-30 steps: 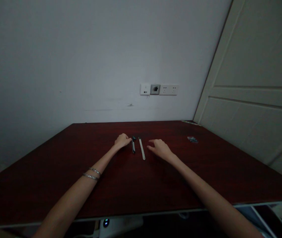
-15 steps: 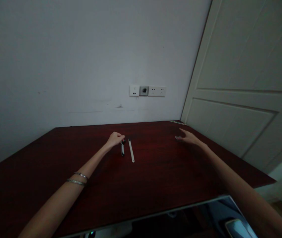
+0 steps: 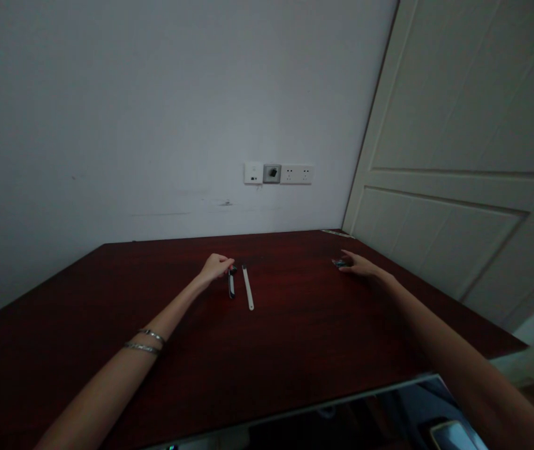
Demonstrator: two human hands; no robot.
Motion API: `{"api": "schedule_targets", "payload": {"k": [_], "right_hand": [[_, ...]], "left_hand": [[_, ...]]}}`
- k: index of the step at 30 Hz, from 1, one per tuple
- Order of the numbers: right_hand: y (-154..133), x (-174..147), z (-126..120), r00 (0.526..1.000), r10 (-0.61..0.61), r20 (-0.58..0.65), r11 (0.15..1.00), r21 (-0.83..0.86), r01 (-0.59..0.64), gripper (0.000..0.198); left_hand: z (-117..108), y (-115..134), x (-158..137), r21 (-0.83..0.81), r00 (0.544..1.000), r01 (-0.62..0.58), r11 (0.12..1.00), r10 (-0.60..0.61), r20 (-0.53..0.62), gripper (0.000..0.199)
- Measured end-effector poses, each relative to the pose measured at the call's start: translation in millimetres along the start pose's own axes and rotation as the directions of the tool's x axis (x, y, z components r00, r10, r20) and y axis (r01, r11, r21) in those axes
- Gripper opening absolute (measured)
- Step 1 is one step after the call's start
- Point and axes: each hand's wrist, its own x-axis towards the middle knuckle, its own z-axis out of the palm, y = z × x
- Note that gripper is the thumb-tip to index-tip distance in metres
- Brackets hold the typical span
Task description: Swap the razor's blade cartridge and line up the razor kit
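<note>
My left hand is closed in a pinch at the upper end of a slim black-and-white tool, whose lower part hangs or lies below the fingertips. Just right of it, a thin white strip with a dark tip lies on the dark red tabletop. Over at the right, my right hand has its thumb and fingers bent around a small shiny, see-through packet. Its exact kind is too small to make out, and the palm hides part of it.
A pale wall with sockets rises behind the table, and a white panelled door stands along its right side. A narrow pale strip lies at the far right corner. Below the front edge, a phone shows.
My right hand's fingers have come closer together around the small packet, and more of the packet shows. My left hand stays at the slim tool. The view has shifted slightly.
</note>
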Motion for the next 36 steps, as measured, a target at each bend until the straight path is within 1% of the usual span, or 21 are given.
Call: {"api": "schedule_targets", "payload": {"k": [4, 10, 13, 15, 18, 20, 23, 26, 28, 30, 33, 36], "right_hand": [[0.7, 0.1, 1.1, 1.000, -0.026, 0.002, 1.000, 0.014, 0.026, 0.079], [1.3, -4.5, 0.1, 0.996, -0.066, -0.052, 0.995, -0.081, 0.061, 0.073], [-4.0, -6.3, 1.3, 0.991, -0.095, -0.092, 0.991, -0.098, 0.086, 0.068], [-12.7, -6.2, 4.3, 0.983, -0.144, -0.116, 0.987, -0.088, 0.134, 0.067], [-36.1, -4.1, 12.9, 0.961, -0.248, -0.123, 0.968, -0.070, 0.241, 0.067], [-58.3, -3.2, 21.0, 0.938, -0.327, -0.112, 0.945, -0.060, 0.323, 0.067], [-98.2, -6.5, 36.1, 0.877, -0.474, -0.081, 0.880, -0.050, 0.471, 0.067], [-139.4, -17.7, 52.3, 0.819, -0.572, -0.049, 0.820, -0.050, 0.570, 0.067], [-163.4, -27.8, 61.9, 0.784, -0.621, -0.019, 0.784, -0.041, 0.620, 0.068], [-182.4, -37.5, 69.6, 0.753, -0.658, -0.009, 0.753, -0.016, 0.658, 0.069], [-200.7, -47.6, 77.2, 0.719, -0.695, -0.006, 0.719, 0.012, 0.695, 0.070], [-209.3, -52.5, 81.3, 0.708, -0.706, 0.000, 0.708, 0.018, 0.706, 0.069]], "left_hand": [[-0.3, -3.1, 1.6, -0.007, 1.000, -0.003, 1.000, 0.003, 0.001, 0.029], [-0.3, -6.6, 3.3, -0.011, 0.999, -0.039, 0.999, 0.039, 0.007, 0.030], [0.1, -8.2, 5.2, 0.031, 0.993, -0.115, 0.993, 0.115, 0.001, 0.032], [1.7, -8.5, 7.0, 0.062, 0.976, -0.218, 0.974, 0.219, -0.011, 0.028], [7.0, -5.1, 9.5, 0.081, 0.926, -0.375, 0.923, 0.377, -0.010, 0.023], [12.2, 0.1, 10.4, 0.096, 0.900, -0.436, 0.895, 0.436, 0.016, 0.027], [20.7, 9.9, 10.3, 0.143, 0.853, -0.522, 0.841, 0.518, 0.067, 0.034], [29.0, 18.5, 8.3, 0.270, 0.780, -0.622, 0.735, 0.611, 0.134, 0.046], [33.9, 23.2, 5.4, 0.336, 0.745, -0.661, 0.671, 0.640, 0.188, 0.055], [37.7, 27.4, 1.0, 0.368, 0.727, -0.681, 0.633, 0.645, 0.234, 0.061], [40.1, 32.7, -7.1, 0.390, 0.714, -0.696, 0.603, 0.641, 0.282, 0.056], [39.8, 34.4, -13.0, 0.409, 0.704, -0.706, 0.578, 0.638, 0.312, 0.046]]}}
